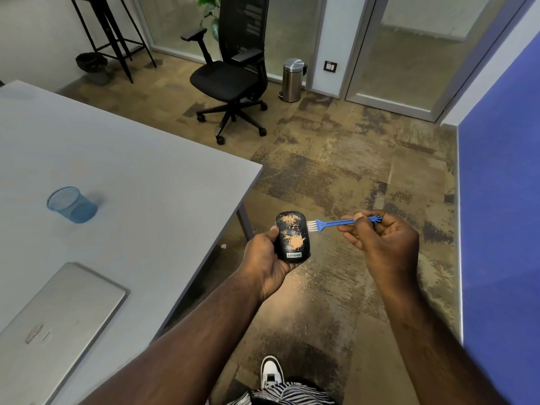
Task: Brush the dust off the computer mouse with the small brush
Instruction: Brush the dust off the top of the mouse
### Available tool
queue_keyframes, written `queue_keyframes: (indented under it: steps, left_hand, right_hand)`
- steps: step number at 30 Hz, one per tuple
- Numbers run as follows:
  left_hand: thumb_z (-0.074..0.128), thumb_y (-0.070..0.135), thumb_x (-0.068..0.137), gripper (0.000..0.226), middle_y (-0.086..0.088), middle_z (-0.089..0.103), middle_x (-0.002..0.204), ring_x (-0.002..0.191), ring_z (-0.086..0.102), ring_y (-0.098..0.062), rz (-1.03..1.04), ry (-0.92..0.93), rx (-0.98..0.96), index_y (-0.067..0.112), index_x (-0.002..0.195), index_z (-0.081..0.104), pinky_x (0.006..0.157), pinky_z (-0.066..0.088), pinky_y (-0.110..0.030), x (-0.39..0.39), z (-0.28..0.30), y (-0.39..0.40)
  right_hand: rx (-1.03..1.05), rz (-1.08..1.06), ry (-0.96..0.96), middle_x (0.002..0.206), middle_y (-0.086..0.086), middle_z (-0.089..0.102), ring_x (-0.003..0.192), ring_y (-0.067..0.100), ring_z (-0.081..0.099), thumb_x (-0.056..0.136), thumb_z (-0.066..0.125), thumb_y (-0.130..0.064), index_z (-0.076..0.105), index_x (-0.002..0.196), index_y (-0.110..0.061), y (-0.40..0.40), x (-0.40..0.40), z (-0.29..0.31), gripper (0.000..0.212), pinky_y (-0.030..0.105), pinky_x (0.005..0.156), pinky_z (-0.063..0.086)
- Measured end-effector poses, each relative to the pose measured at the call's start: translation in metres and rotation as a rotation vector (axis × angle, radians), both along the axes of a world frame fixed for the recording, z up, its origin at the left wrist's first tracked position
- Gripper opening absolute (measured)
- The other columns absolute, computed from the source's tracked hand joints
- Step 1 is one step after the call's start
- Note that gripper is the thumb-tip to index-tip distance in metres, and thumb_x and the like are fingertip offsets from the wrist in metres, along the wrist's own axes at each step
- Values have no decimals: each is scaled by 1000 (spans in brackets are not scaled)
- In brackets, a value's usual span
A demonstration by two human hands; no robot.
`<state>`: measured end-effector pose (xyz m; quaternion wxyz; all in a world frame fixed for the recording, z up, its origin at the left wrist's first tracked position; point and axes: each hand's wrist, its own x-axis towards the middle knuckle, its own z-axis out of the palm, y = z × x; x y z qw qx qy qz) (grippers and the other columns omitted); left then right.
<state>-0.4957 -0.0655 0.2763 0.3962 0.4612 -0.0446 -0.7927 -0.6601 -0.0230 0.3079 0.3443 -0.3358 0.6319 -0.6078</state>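
Fingers of the left hand (267,260) curl under and around the black computer mouse (291,236), mostly hidden behind it with only the thumb showing at its left edge; fingers of the right hand (380,244) pinch the handle of the small blue brush (336,223), covering its middle. To the left, the grey table (131,171) is cut off by the frame, as is the closed silver laptop (55,325) on it; a blue mesh cup (71,204) looks blurred. Held above the floor beside the table's corner, the mouse carries tan dust patches, and the white bristles sit just beside its right edge.
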Motion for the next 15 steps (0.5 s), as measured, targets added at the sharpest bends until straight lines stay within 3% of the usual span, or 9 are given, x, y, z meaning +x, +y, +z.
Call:
queue_keyframes:
  steps: [5, 12, 15]
  left_hand:
    - [31, 23, 104, 34, -18, 65, 107, 89, 64, -28, 2, 2, 3, 3, 111, 57, 81, 52, -49, -1, 0, -1]
    - [31, 23, 104, 33, -19, 65, 110, 92, 64, -30, 8, 12, 6, 2, 111, 56, 84, 51, -50, 0, 1, -2]
    - [32, 22, 104, 32, -18, 65, 107, 91, 65, -29, 6, 9, 1, 3, 110, 57, 86, 50, -50, -1, 1, -2]
  right_hand:
    - [49, 22, 35, 82, 10, 75, 71, 16, 76, 91, 63, -1, 69, 96, -3, 0, 2, -3, 8, 25, 67, 61]
    - [24, 53, 38, 78, 5, 76, 71, 17, 76, 91, 63, 0, 69, 89, -10, 4, -1, -3, 12, 26, 66, 61]
    - [47, 0, 68, 82, 9, 75, 73, 18, 77, 91, 64, -3, 69, 90, -13, 1, -5, -7, 12, 33, 70, 62]
